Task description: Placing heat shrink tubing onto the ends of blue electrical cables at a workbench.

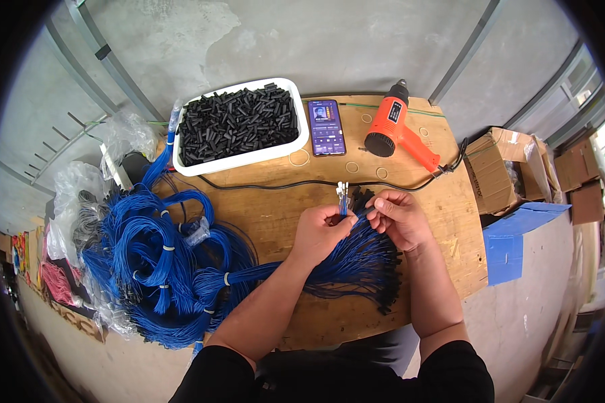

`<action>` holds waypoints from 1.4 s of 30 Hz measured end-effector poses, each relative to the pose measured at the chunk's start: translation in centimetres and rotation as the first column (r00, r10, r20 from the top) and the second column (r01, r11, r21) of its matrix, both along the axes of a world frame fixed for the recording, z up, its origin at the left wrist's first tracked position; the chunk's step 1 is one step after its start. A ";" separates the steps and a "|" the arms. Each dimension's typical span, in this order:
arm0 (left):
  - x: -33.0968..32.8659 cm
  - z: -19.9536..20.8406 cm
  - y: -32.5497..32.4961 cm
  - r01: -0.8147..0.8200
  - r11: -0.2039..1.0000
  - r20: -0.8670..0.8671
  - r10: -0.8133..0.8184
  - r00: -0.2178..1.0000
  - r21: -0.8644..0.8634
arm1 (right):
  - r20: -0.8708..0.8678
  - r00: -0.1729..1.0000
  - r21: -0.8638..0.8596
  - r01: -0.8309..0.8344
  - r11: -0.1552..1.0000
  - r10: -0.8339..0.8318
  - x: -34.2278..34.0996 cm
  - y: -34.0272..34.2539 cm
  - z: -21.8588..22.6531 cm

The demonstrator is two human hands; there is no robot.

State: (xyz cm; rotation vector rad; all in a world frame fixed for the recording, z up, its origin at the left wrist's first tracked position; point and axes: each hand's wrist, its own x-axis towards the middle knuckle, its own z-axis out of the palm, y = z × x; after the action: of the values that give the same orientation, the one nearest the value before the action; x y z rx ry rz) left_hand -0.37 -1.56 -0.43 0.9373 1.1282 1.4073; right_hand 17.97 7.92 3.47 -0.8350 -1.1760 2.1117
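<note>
My left hand (320,232) is closed around a few blue wires (343,206), their bare silvery terminals (343,189) standing up above the thumb and forefinger. Just to its right, my right hand (403,220) pinches what looks like a short black tube (370,210), apart from the terminals. Below and between both hands a fan of blue wires (356,258) spreads over the table, many ends carrying black sleeves (391,269). Beyond the hands, a white tub (304,127) is heaped with short black tubes (238,124).
Coiled blue wire bundles (158,248) with white ties cover the table's left side. A phone (327,127) and an orange heat gun (395,127) lie at the back. A black cord (282,183) crosses the wooden table (450,221). Cardboard boxes (497,178) stand at right.
</note>
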 end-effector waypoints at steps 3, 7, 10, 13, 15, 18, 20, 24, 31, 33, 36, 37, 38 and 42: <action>0.0 0.0 -0.1 -0.002 1.000 -0.015 0.002 1.000 0.000 | 0.015 1.000 0.015 0.000 1.000 -0.001 -0.1 -0.1 -0.2; 0.1 0.1 0.0 -0.008 1.000 -0.016 0.008 1.000 -0.004 | 0.041 0.999 0.021 -0.020 1.000 0.019 0.0 -0.1 -0.3; 0.0 -0.2 0.1 -0.025 0.999 -0.009 0.024 1.000 -0.021 | 0.067 0.998 0.048 0.016 0.999 -0.019 -0.2 -0.2 0.0; 0.2 0.1 0.2 -0.093 0.996 -0.149 0.092 0.985 0.001 | 0.101 0.963 0.142 0.236 0.961 -0.251 -0.4 -0.2 0.5; 0.3 0.4 0.2 -0.146 0.988 -0.289 0.152 0.945 0.043 | 0.067 0.930 0.187 0.345 0.920 -0.363 -0.2 0.2 0.5; 0.3 0.5 0.2 -0.153 0.988 -0.295 0.138 0.946 -0.028 | 0.028 0.924 0.192 0.371 0.909 -0.383 -0.1 0.4 0.0; 0.2 0.3 0.2 -0.131 0.988 -0.229 0.110 0.967 -0.080 | 0.031 0.926 0.224 0.359 0.906 -0.375 -0.2 0.3 0.1; -0.1 0.7 0.0 -0.098 0.992 0.144 0.109 0.984 -0.082 | 0.023 0.928 0.298 0.348 0.889 -0.371 -0.7 0.0 0.1; 0.6 0.1 0.7 -0.030 0.995 0.271 0.053 0.961 -0.092 | -0.045 0.938 0.582 0.304 0.754 -0.344 -0.9 -1.7 2.5; -0.1 0.2 0.5 -0.034 0.995 0.250 0.057 0.967 -0.097 | -0.216 0.951 0.667 0.308 0.678 -0.220 -2.5 -4.2 7.4; -0.8 -0.5 0.3 -0.015 0.998 0.264 0.032 0.964 -0.064 | -0.486 0.869 0.801 0.484 0.352 -0.088 -4.4 -9.5 15.4; 0.4 0.0 1.0 0.010 0.998 0.282 0.007 0.959 -0.059 | -0.467 0.876 0.819 0.480 0.313 -0.122 -3.0 -10.6 17.5; 0.4 0.1 1.0 -0.007 0.997 0.276 0.027 0.961 -0.073 | -0.519 0.855 0.830 0.512 0.220 -0.029 -2.2 -11.3 18.6; -0.2 0.0 0.6 -0.048 0.994 0.198 0.067 0.978 -0.099 | -0.589 0.756 0.783 0.621 -0.030 0.286 -2.1 -13.0 21.8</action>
State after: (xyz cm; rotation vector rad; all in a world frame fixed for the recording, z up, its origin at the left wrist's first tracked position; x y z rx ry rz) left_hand -0.54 -0.91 -0.39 0.6838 1.0662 1.4483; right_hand 15.91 -5.07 25.28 0.4657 -1.5785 0.5454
